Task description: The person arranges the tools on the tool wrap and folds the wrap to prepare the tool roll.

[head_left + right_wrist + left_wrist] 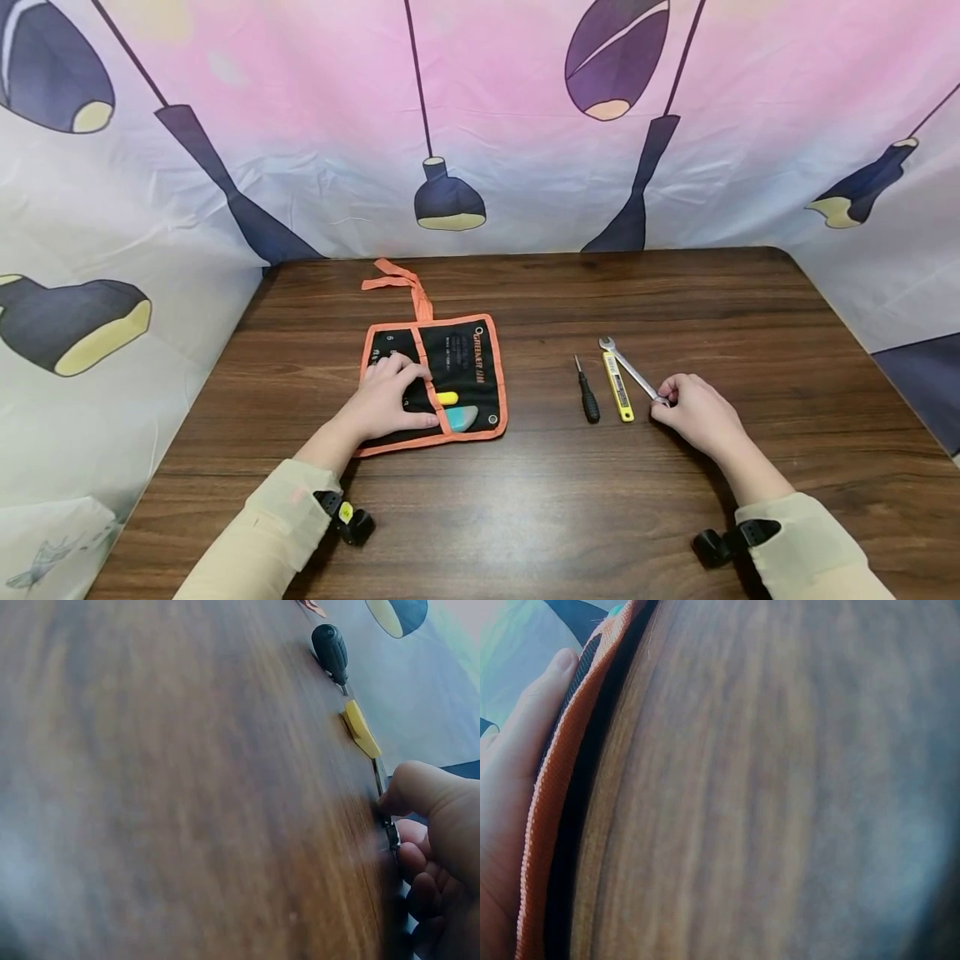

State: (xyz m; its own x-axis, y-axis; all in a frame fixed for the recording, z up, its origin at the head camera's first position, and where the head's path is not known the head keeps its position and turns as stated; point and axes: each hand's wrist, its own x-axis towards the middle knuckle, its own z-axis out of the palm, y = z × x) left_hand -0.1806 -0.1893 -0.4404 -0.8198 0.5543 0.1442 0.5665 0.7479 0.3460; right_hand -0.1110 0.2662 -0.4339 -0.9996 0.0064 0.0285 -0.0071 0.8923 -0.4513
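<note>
On the left of the table lies a black tool pouch (486, 379) with orange trim, opened flat. My left hand (386, 400) rests on its pocket side, the thumb and index finger near the orange pocket edge. A yellow end (447, 398) and a teal-and-grey handle (461, 418) stick out of the pocket beneath that edge. With thumb and fingertips, my right hand (697, 412) pinches the near end of a silver wrench (636, 375). The wrench's open-jaw head points away, crossing the top of a yellow utility knife (618, 387). Left of the knife lies a black-handled screwdriver (588, 398).
The dark wooden table (480, 508) ends against a printed cloth backdrop (345, 183). Orange tie straps (405, 282) extend from the pouch's far edge. Each wrist carries a small black camera (356, 527).
</note>
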